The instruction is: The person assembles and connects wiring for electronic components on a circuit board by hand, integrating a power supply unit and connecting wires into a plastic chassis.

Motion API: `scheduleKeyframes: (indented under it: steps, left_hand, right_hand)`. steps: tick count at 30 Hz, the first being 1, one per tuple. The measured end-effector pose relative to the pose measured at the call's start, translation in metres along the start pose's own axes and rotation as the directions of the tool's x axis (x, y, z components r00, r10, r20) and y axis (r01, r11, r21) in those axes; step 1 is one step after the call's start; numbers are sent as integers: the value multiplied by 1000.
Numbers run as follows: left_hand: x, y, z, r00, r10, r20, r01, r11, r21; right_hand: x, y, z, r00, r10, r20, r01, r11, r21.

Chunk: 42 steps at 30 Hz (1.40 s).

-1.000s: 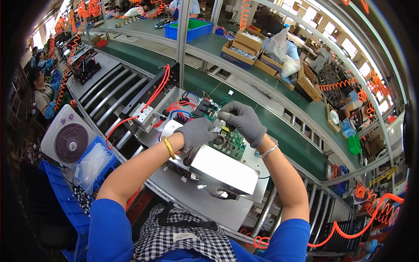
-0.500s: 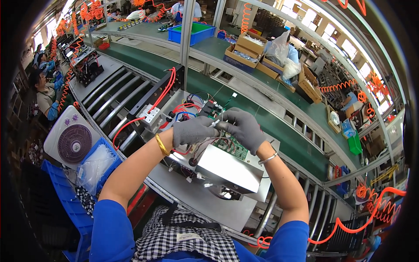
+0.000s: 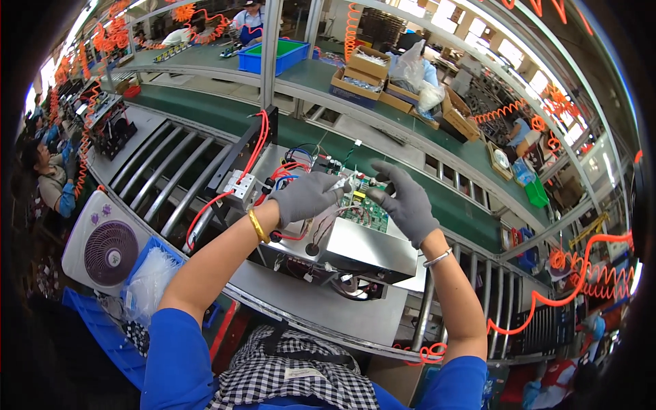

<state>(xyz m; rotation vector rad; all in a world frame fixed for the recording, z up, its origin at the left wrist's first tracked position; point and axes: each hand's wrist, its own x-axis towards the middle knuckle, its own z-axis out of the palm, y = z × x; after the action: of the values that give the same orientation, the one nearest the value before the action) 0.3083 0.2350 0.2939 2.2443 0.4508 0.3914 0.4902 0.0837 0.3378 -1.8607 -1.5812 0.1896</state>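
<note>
An open metal electrical unit sits in front of me, with a green circuit board (image 3: 374,213) beside a shiny silver metal cover (image 3: 372,247). Above its left part, my gloved left hand (image 3: 307,198) pinches a small white connector (image 3: 340,184) between thumb and fingers. My gloved right hand (image 3: 406,203) hovers over the board with thumb and fingers apart, holding nothing. Left of my hands, a white terminal block (image 3: 240,189) carries thick red wires (image 3: 256,154). Bundled red and blue wires (image 3: 290,174) lie behind my left hand, which partly hides them.
A roller conveyor (image 3: 174,167) runs under the unit. At left stand a white fan (image 3: 109,239) and a blue bin (image 3: 167,247) with plastic bags. Cardboard boxes (image 3: 359,85) and a blue crate (image 3: 273,56) rest on the far shelf. A coiled orange hose (image 3: 581,273) hangs at right.
My right hand has parted from my left and moved slightly right, its fingers spreading. The left hand still pinches the white connector. The whole view has shifted a little.
</note>
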Motion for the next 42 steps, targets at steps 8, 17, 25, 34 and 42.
scheduleKeyframes:
  steps: [8, 17, 25, 34, 42]
  left_hand:
    - [-9, 4, -11, 989, 95, 117, -107, 989, 100]
    - [23, -18, -17, 958, -128, 259, 79, 979, 190]
    - [75, -27, 3, 733, -136, 666, -340, 775, 532]
    - [46, -20, -19, 783, -156, 602, -69, 940, 333]
    - [-16, -24, 5, 996, -36, 78, -2, 896, 444]
  right_hand:
    - [-19, -25, 9, 995, -77, -63, 67, 987, -144]
    - [-64, -8, -53, 944, 324, 66, -301, 925, -232]
    - [-40, 2, 7, 942, 311, 125, -297, 947, -120]
    - [-32, -16, 28, 956, 277, 91, -256, 946, -197]
    - [-34, -67, 94, 989, 144, -35, -147, 921, -360]
